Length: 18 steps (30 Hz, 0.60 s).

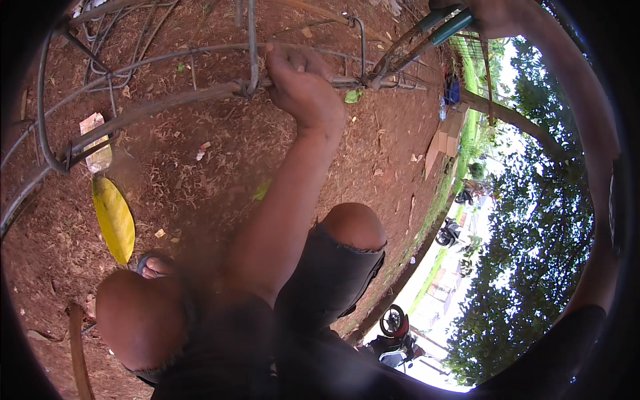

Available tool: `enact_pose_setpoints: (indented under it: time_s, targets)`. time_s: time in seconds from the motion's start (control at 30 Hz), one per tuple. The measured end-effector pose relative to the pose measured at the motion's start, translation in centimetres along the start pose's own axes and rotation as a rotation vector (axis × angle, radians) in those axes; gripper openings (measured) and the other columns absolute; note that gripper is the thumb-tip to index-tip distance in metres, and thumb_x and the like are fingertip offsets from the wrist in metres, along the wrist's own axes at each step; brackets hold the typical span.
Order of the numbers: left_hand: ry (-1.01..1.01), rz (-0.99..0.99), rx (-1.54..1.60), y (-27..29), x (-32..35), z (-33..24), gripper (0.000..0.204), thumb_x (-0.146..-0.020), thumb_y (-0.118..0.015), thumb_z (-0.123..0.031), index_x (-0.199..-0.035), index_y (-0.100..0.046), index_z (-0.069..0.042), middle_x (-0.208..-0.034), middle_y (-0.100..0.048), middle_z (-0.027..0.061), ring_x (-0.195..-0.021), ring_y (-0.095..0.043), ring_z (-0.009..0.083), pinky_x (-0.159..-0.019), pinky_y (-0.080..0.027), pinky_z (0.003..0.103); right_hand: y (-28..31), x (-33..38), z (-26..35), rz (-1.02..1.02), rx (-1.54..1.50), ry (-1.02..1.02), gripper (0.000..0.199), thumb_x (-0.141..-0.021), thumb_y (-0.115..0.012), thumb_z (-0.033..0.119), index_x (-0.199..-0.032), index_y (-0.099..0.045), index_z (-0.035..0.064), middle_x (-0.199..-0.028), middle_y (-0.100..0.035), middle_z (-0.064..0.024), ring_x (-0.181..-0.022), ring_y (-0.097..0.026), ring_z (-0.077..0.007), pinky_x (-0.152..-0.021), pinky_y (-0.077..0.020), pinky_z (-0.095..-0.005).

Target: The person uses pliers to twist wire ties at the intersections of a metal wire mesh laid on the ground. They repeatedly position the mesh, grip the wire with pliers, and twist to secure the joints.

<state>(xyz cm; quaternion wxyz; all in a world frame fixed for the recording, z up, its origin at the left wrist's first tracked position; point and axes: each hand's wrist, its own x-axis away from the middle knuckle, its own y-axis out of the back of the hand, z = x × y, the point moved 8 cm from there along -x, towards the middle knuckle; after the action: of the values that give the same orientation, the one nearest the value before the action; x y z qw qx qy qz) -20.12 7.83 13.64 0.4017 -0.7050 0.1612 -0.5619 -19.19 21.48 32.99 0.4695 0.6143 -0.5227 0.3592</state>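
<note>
A long frame of steel rebar (167,103), with bent stirrups (253,47) along it, runs across the upper part of the view above reddish soil. My left hand (300,87) is closed around one of its bars, just right of a stirrup. At the upper right, my right hand (497,19) grips long-handled pincers (453,28) with green grips and rusty metal arms. Their jaw end meets the frame near another stirrup, right of my left hand. The top edge cuts off part of my right hand, and the exact bite of the jaws is too small to make out.
A yellow leaf (113,220) lies near my left foot (157,265), beside a paper scrap (97,143). Loose wires (127,50) cross at the upper left. A wooden stick (80,353) is at lower left; cardboard boxes (450,133), trees and motorbikes (393,333) are at right.
</note>
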Motion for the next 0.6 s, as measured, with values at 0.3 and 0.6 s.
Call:
enact_pose_setpoints:
  time_s: [0.3,0.6]
  targets:
    - [-0.034,-0.004,0.015,0.2,-0.4,-0.2,0.041,-0.095,-0.034,-0.038,-0.061,-0.03,-0.016,-0.048,-0.025,0.0002,-0.046,-0.025,0.0148,-0.049,-0.024,0.032,2.0,-0.9,0.3,0.021,0.031,0.009,0.021,-0.072,-0.069,0.013,-0.092,-0.065,0.0075,-0.074,-0.064,-0.0145,-0.077,-0.064,-0.029,-0.068,-0.051,-0.0394]
    - [0.036,0.122,0.021,0.2,-0.5,1.4,0.04,-0.093,-0.041,-0.041,-0.064,-0.031,-0.016,-0.051,-0.027,0.0001,-0.047,-0.029,0.0144,-0.046,-0.024,0.032,-12.6,6.6,0.1,0.199,-0.471,-0.293,0.029,-0.084,-0.066,0.025,-0.102,-0.063,0.0025,-0.072,-0.064,-0.0126,-0.063,-0.066,-0.0232,-0.056,-0.0522,-0.0355]
